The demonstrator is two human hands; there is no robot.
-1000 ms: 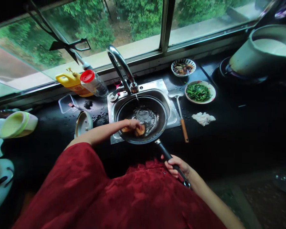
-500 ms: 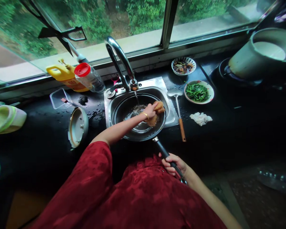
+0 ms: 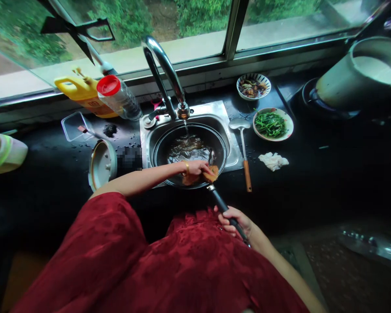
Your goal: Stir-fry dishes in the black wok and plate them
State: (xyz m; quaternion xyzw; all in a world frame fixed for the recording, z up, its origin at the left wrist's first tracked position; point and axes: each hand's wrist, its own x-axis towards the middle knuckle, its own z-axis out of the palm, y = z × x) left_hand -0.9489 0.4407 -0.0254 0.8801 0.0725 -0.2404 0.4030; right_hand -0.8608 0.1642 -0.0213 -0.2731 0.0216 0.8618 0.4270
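a pan (image 3: 163,150) is set in the sink (image 3: 215,109), far centre, under the running tap (image 3: 164,69). an orange cloth (image 3: 211,174) is clenched in the left hand (image 3: 195,167) and pressed on the pan's near rim. the handle (image 3: 219,201) is grasped by the right hand (image 3: 234,219). scrubbing is judged in hand; a steadied handle and firm pressure are called for next.

Deep red garment (image 3: 169,269), loose, slight sheen, tone-on-tone woven pattern all over. Wide short sleeve (image 3: 114,217) on left arm, ending about the elbow; forearm bare below it. Thin gold bangle (image 3: 186,167) on wrist of left hand (image 3: 198,167). Bare right hand (image 3: 235,219) and forearm. Fabric bunched in folds at front edge. Finger rings too small to tell.
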